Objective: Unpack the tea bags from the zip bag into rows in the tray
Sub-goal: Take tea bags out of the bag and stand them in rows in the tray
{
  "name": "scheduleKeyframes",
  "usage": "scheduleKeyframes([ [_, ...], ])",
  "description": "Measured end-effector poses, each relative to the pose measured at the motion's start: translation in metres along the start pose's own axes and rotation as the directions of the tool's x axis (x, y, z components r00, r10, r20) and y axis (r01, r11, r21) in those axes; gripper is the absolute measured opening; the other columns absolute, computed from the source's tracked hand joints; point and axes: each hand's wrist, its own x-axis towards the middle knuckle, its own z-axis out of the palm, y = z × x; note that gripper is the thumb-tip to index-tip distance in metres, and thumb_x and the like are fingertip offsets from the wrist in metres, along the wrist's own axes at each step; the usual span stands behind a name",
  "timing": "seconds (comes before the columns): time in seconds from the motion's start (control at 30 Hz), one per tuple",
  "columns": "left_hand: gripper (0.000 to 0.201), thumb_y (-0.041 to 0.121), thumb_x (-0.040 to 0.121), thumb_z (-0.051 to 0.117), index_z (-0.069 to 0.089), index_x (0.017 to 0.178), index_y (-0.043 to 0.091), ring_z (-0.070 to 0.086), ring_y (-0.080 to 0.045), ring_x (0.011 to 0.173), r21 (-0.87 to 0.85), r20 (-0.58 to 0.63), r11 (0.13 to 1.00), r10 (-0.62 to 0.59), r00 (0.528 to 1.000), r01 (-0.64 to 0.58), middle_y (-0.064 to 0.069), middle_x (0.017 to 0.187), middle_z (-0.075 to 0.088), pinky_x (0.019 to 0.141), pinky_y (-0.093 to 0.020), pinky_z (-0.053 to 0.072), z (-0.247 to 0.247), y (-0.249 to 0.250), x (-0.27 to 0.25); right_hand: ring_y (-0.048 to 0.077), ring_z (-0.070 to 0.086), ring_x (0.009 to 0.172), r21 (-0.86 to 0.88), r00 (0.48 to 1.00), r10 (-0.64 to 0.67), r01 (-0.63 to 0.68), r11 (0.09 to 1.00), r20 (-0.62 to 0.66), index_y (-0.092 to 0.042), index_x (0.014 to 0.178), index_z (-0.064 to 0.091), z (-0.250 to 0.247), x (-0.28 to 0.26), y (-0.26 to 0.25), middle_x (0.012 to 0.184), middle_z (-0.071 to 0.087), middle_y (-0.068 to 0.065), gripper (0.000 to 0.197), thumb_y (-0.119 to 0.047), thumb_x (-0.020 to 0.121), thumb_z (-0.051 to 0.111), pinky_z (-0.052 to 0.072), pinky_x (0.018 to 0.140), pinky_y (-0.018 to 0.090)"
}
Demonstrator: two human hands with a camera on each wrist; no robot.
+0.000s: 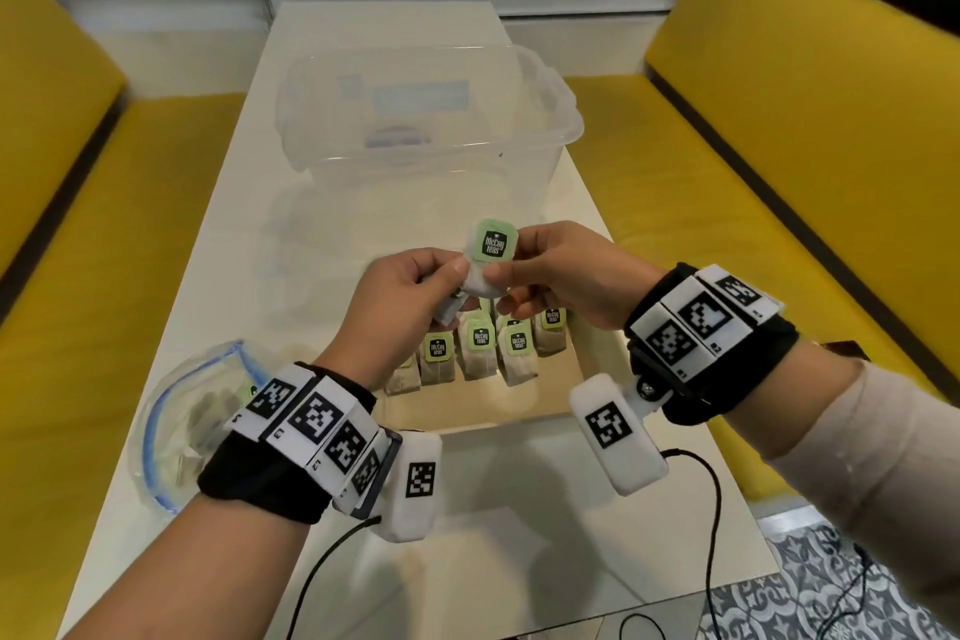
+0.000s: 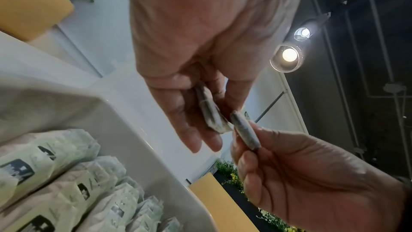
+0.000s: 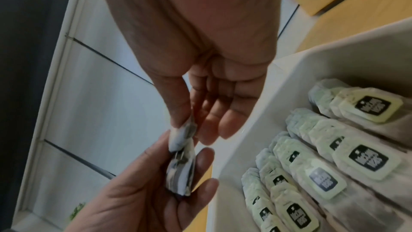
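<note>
Tea bags: I see two held in the air over the tray, touching each other, one green tag up.
Left hand: my left hand pinches the lower bag.
Right hand: my right hand pinches the upper bag by thumb and fingers.
Rows: bags lie side by side in the tray.
Zip bag: it sits left, with bags inside.
Risk: I judge strings may tangle; pulling apart could tear a bag or drop one across the rows.
</note>
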Motion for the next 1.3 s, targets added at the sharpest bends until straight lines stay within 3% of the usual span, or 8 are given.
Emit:
scheduleKeyframes([
  [0.2,0.017,0.015,0.094,0.051,0.067,0.092,0.021,0.069,-0.005,0.073,-0.014,-0.02,0.999,0.046,0.999,-0.046,-0.002,0.084,0.069,0.06,-0.019,0.054,-0.001,-0.002,-0.002,0.012,0.064,0.058,0.277,0.999,0.004,0.009,0.961,-0.047,-0.001,0.103,0.058,0.003,-0.003,0.006,0.081,0.064,0.01,0.013,-0.008,0.092,0.055,0.054,0.058,0.022],
  [0.37,0.014,0.018,0.082,0.07,0.067,0.085,0.031,0.061,-0.004,0.061,0.228,-0.082,0.959,0.191,0.978,-0.168,0.013,0.063,0.06,0.061,-0.013,0.049,0.002,-0.002,-0.001,0.013,0.063,0.057,0.395,0.999,0.02,-0.001,0.919,-0.046,-0.002,0.097,0.058,0.007,-0.004,0.009,0.077,0.063,0.01,0.008,-0.006,0.094,0.051,0.055,0.057,0.022],
  [0.47,0.016,0.02,0.079,0.072,0.066,0.078,0.035,0.059,-0.002,0.067,0.264,-0.134,0.945,0.232,0.963,-0.191,0.021,0.064,0.058,0.071,-0.022,0.049,0.006,0.003,0.003,0.012,0.063,0.056,0.441,0.998,0.022,0.009,0.897,-0.066,-0.003,0.093,0.057,0.01,-0.003,0.009,0.073,0.064,0.008,0.007,-0.006,0.094,0.05,0.054,0.057,0.022],
  [0.57,0.018,0.021,0.081,0.071,0.065,0.073,0.036,0.06,-0.004,0.069,0.281,-0.147,0.938,0.253,0.956,-0.205,0.02,0.071,0.064,0.076,-0.032,0.053,0.008,0.006,0.006,0.013,0.062,0.058,0.488,0.998,0.011,0.024,0.873,-0.069,-0.003,0.093,0.056,0.01,-0.001,0.008,0.073,0.064,0.007,0.008,-0.008,0.094,0.05,0.053,0.059,0.023],
  [0.7,0.011,0.022,0.082,0.068,0.066,0.076,0.031,0.056,0.002,0.065,0.34,-0.14,0.912,0.29,0.947,-0.229,0.019,0.075,0.064,0.071,-0.022,0.046,0.01,0.008,0.007,0.012,0.059,0.058,0.549,0.999,-0.008,0.035,0.835,-0.052,0.0,0.101,0.054,0.012,-0.002,0.008,0.071,0.06,0.007,0.014,-0.011,0.096,0.046,0.052,0.058,0.022],
  [1.03,0.009,0.02,0.084,0.067,0.067,0.079,0.027,0.063,-0.005,0.08,0.38,-0.141,0.889,0.33,0.933,-0.257,0.017,0.081,0.065,0.079,-0.027,0.051,0.006,0.007,0.006,0.008,0.054,0.047,0.652,0.997,0.039,0.017,0.758,-0.071,-0.007,0.09,0.053,0.012,-0.005,0.014,0.071,0.055,0.005,0.008,-0.009,0.096,0.047,0.049,0.05,0.018],
  [1.17,0.022,0.033,0.093,0.053,0.069,0.089,0.019,0.062,-0.004,0.066,0.374,-0.086,0.916,0.188,0.978,-0.143,0.005,0.08,0.069,0.07,-0.026,0.052,0.005,0.013,0.005,0.011,0.055,0.056,0.524,0.983,-0.048,0.134,0.841,-0.175,-0.009,0.094,0.056,0.013,-0.006,0.018,0.08,0.061,0.006,0.006,-0.007,0.094,0.051,0.05,0.058,0.021],
  [1.3,0.024,0.034,0.089,0.058,0.067,0.092,0.012,0.071,-0.009,0.071,0.057,0.047,0.992,-0.116,0.992,0.114,-0.006,0.094,0.071,0.065,-0.027,0.058,0.008,0.02,0.001,0.015,0.057,0.064,0.358,0.958,-0.133,0.221,0.907,-0.254,-0.008,0.101,0.06,0.015,-0.007,0.02,0.084,0.063,0.007,0.011,-0.005,0.091,0.055,0.05,0.062,0.024],
])
